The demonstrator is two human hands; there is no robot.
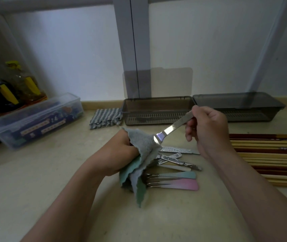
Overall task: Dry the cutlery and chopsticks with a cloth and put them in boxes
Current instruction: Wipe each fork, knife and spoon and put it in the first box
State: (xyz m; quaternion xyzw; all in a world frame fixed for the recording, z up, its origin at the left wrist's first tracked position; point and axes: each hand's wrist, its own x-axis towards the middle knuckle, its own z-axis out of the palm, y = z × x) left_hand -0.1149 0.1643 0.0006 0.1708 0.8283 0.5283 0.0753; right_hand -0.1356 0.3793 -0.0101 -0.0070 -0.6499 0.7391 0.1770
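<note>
One steel utensil (pixel 174 127) is held slanting in the air above the pale surface (pixel 51 172), just in front of the boxes. Its flat, shiny handle rises to the right, where the curled fingers of the right hand (pixel 207 126) pinch its end. Its head is hidden inside a grey-green cloth (pixel 139 165), so it could be a fork or a spoon.

The left hand (pixel 120 152) grips that soft, fuzzy cloth, bunched around the head, with loose corners hanging down.

Beneath the cloth lie more steel pieces (pixel 179 151), one with a speckled face. Beside them are a few forks (pixel 174 180) with teal and pink handles, their tines partly covered.

To the right is a row of wooden chopsticks (pixel 268 158), light and dark, cut off by the edge.

Behind stand two smoky translucent boxes with slotted floors. The left box (pixel 156 99) has its lid standing open, and the right box (pixel 238 102) looks lidded.

A folded patterned cloth (pixel 105 117), a clear plastic container (pixel 36 119) and dim bottles (pixel 8 84) sit further left.
</note>
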